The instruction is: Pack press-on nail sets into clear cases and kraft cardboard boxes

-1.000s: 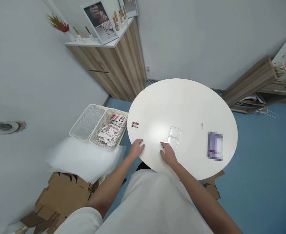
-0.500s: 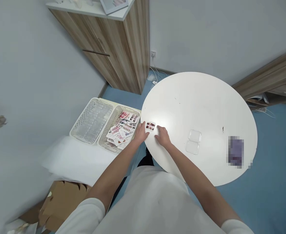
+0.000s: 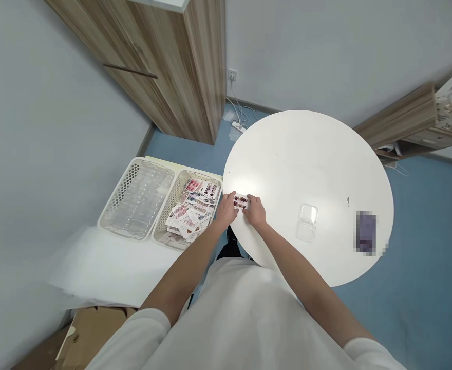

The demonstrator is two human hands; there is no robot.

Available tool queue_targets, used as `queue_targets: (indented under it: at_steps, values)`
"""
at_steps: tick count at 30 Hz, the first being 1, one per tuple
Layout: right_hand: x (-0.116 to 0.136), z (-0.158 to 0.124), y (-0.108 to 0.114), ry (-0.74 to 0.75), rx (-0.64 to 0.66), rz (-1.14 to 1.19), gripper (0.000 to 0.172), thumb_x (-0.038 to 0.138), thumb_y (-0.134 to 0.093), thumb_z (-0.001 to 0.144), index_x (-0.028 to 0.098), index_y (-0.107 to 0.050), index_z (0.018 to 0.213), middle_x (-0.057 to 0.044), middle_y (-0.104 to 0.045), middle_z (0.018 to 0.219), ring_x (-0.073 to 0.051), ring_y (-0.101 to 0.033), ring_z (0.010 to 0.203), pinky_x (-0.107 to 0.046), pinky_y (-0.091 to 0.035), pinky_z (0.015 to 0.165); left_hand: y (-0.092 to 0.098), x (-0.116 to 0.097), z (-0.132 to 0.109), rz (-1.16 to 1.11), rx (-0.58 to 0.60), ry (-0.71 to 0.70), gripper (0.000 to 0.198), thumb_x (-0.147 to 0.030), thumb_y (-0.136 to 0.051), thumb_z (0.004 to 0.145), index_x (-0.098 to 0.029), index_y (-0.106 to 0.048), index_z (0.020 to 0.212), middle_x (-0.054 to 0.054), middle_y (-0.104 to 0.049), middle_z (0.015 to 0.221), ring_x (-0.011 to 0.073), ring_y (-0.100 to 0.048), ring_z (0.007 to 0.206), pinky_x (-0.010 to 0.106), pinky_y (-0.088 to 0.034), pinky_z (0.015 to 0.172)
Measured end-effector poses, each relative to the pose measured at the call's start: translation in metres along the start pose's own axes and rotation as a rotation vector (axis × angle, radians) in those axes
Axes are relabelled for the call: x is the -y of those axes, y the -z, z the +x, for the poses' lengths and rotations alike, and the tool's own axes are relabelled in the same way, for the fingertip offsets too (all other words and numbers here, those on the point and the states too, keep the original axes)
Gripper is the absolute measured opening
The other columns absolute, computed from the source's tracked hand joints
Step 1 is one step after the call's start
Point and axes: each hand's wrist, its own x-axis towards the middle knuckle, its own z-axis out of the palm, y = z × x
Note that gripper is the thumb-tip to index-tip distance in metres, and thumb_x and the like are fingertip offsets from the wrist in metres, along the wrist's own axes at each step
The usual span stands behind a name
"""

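Note:
A small white card of press-on nails (image 3: 241, 202), with two rows of dark red and pinkish nails, is at the near left edge of the round white table (image 3: 287, 180). My left hand (image 3: 226, 210) grips the card's left edge between thumb and fingers. On the opposite edge, my right hand (image 3: 255, 211) holds it the same way. Further right on the tabletop lies an opened clear plastic case (image 3: 306, 222), its two halves side by side.
Left of the table stand a white basket of clear plastic cases (image 3: 106, 218) and a basket (image 3: 160, 228) heaped with nail cards (image 3: 191, 210). A blurred purple object (image 3: 365, 232) lies at the table's right. A cardboard box (image 3: 95, 334) is at lower left; a wooden cabinet (image 3: 195, 77) stands behind.
My right hand has closed in on the card's right edge, and my left hand has come onto its left edge. The camera view has shifted slightly.

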Motion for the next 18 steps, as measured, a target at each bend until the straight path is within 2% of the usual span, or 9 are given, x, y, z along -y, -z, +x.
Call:
queue_targets:
  at_steps: [5,8,13,18]
  values:
    - [-0.015,-0.012,-0.004,0.09,-0.028,0.176,0.057,0.015,-0.052,0.072,0.02,-0.032,0.125,-0.007,-0.045,0.11,-0.019,-0.048,0.099,-0.032,-0.043,0.083,-0.01,0.004,-0.011,-0.059,-0.027,-0.091,0.065,-0.015,-0.057,0.07,-0.018,-0.028,0.129,0.009,-0.048,0.107,0.0216,-0.051,0.094,0.031,-0.042,0.076]
    - [-0.033,-0.025,0.001,0.118,-0.027,0.258,0.065,0.016,-0.054,0.071,0.02,-0.026,0.129,-0.007,-0.042,0.112,-0.019,-0.046,0.102,-0.032,-0.042,0.086,-0.017,-0.005,-0.019,-0.108,0.005,-0.15,0.065,-0.017,-0.057,0.071,-0.019,-0.028,0.129,0.007,-0.048,0.104,0.0189,-0.052,0.088,0.03,-0.044,0.075]
    - [-0.079,-0.064,0.027,0.106,-0.062,0.268,0.066,0.018,-0.053,0.072,0.024,-0.023,0.131,-0.007,-0.041,0.113,-0.02,-0.043,0.105,-0.035,-0.042,0.087,-0.037,-0.045,-0.036,-0.133,0.101,-0.252,0.064,-0.022,-0.058,0.071,-0.021,-0.03,0.129,0.005,-0.05,0.099,0.0174,-0.052,0.084,0.031,-0.044,0.076]
    - [-0.145,-0.106,0.064,0.06,-0.058,0.235,0.064,0.022,-0.056,0.071,0.026,-0.029,0.128,-0.007,-0.041,0.113,-0.023,-0.041,0.108,-0.04,-0.039,0.09,-0.074,-0.099,-0.052,-0.1,0.232,-0.328,0.063,-0.029,-0.063,0.068,-0.024,-0.035,0.125,0.005,-0.05,0.102,0.0209,-0.051,0.092,0.035,-0.044,0.079]
